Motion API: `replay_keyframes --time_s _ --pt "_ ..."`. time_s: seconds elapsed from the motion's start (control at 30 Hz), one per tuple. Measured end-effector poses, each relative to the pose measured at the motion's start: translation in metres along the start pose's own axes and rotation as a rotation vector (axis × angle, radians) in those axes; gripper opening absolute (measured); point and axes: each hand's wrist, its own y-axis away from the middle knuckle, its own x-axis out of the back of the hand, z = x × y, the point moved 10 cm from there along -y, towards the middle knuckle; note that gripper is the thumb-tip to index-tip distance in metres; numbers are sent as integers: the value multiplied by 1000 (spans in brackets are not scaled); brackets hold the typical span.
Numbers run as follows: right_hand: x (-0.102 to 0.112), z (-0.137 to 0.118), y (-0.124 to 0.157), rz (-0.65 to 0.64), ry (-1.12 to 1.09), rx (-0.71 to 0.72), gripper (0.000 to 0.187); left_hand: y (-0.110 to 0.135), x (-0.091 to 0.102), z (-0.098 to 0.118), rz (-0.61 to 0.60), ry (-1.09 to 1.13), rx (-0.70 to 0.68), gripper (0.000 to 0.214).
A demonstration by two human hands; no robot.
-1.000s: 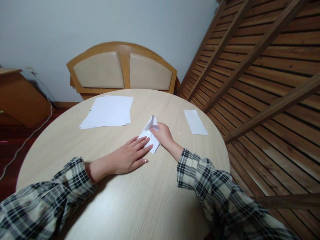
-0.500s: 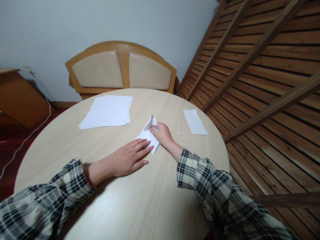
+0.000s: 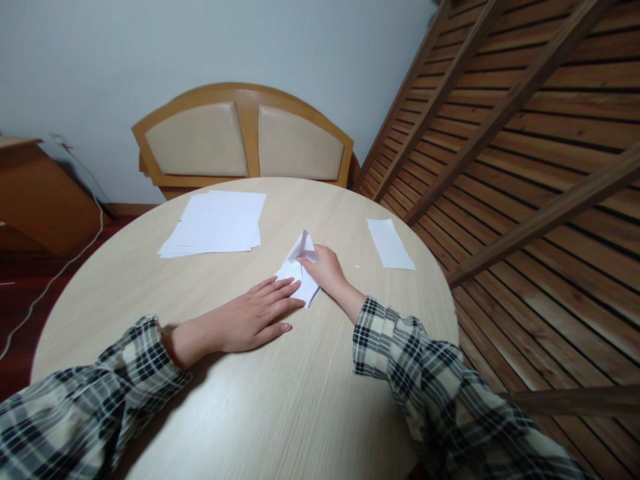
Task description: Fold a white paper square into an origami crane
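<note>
A folded piece of white paper (image 3: 308, 285) lies near the middle of the round table, with one flap standing up at its far end. My right hand (image 3: 326, 268) grips that raised part, thumb on the near side and the other fingers mostly hidden behind it. Flat on the table, my left hand (image 3: 257, 317) has its fingers stretched out, and their tips rest on the paper's left and lower edge.
On the pale round table (image 3: 240, 413), a stack of white sheets (image 3: 217, 221) lies at the far left. A narrow white paper strip (image 3: 391, 244) is at the right, a tiny scrap (image 3: 357, 266) near it. Behind stands a padded headboard (image 3: 250, 133); slatted wood (image 3: 540, 200) rises at right.
My left hand has slid slightly left, uncovering a bit more of the folded paper. My right hand and the paper look the same.
</note>
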Motion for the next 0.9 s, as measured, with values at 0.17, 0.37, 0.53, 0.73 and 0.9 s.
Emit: replay_keyframes --time_s 0.17,0.37,0.53,0.73,0.9 --pt "0 -1 0 -8 -2 5 16 1 -4 -1 -27 -65 9 51" --pt "1 -1 0 5 9 10 16 0 0 1 2 -73 -7 49" --pt "1 0 0 6 3 -2 15 -1 1 4 -20 -117 -8 50" --pt "1 -1 0 -18 -11 -13 15 -1 0 4 -1 -95 -20 53" --pt "3 1 3 -38 -44 -54 15 1 -2 3 -7 -61 -43 50"
